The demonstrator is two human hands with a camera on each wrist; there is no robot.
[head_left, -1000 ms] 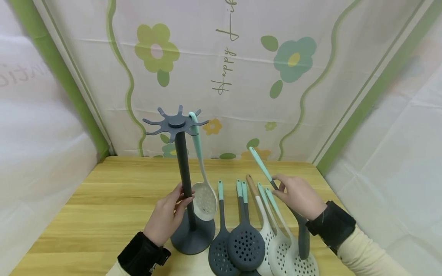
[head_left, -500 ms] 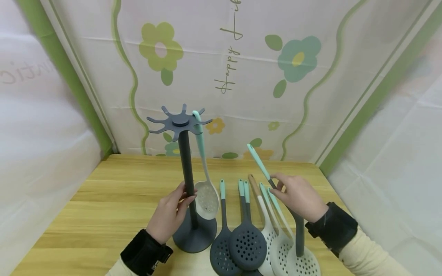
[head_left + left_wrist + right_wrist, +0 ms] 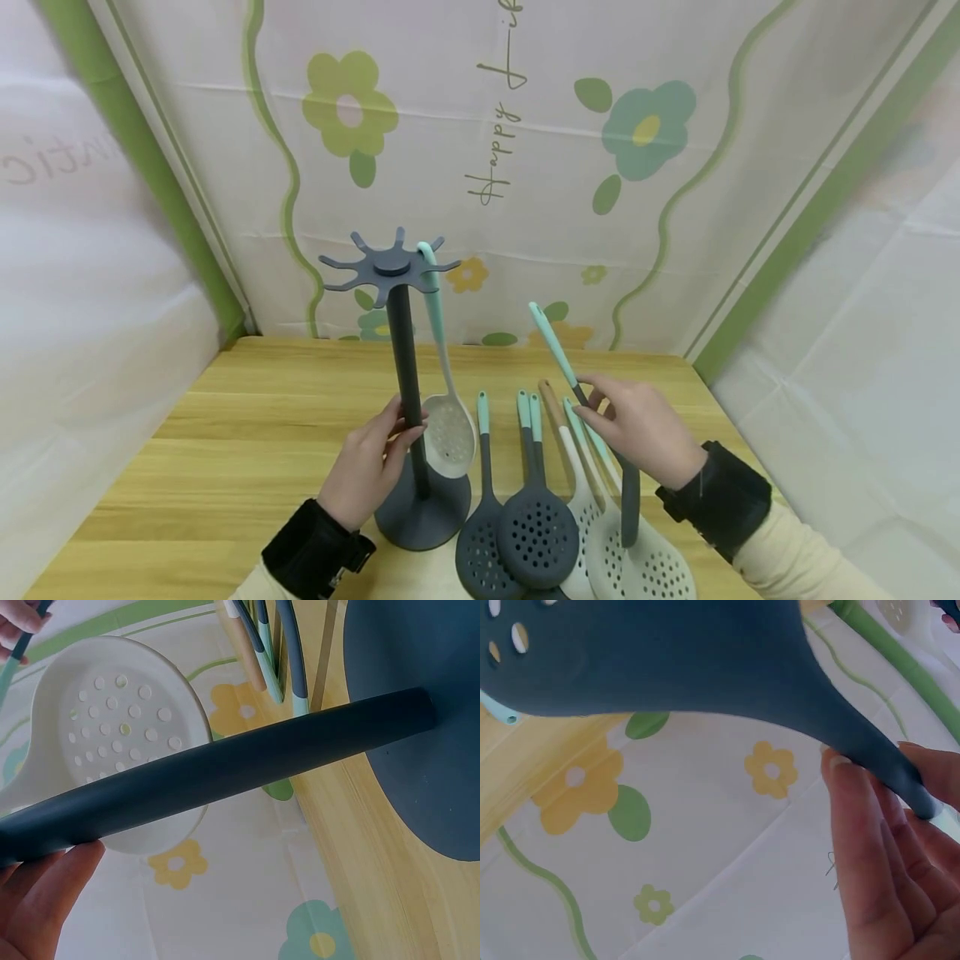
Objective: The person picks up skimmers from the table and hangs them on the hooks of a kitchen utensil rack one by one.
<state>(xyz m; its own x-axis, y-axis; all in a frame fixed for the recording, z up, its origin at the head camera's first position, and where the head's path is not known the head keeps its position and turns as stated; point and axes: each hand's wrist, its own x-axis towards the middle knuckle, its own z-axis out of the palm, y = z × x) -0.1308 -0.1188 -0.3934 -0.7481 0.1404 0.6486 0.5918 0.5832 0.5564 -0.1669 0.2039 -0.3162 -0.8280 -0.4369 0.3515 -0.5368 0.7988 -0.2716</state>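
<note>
My left hand (image 3: 367, 462) grips the dark pole of a utensil stand (image 3: 405, 358), which has a round base and a top of radiating hooks. A white skimmer (image 3: 450, 433) with a mint handle hangs from one hook, just right of the pole. My right hand (image 3: 645, 429) pinches the neck of a dark grey slotted turner (image 3: 631, 504). Its mint handle points up and left; its head is nearly edge-on in the head view. The right wrist view shows holes in that dark head (image 3: 667, 660), with fingertips on its neck.
Several utensils lie side by side below the hands: dark skimmers (image 3: 537, 537), white perforated ones (image 3: 663, 567) and one with a wooden handle tip (image 3: 552, 404). The wooden table (image 3: 187, 467) meets a flower-printed cloth (image 3: 480, 125) at the back.
My right hand has moved slightly left, carrying the slotted turner toward the stand. My left hand keeps its grip on the pole, and the white skimmer stays on its hook.
</note>
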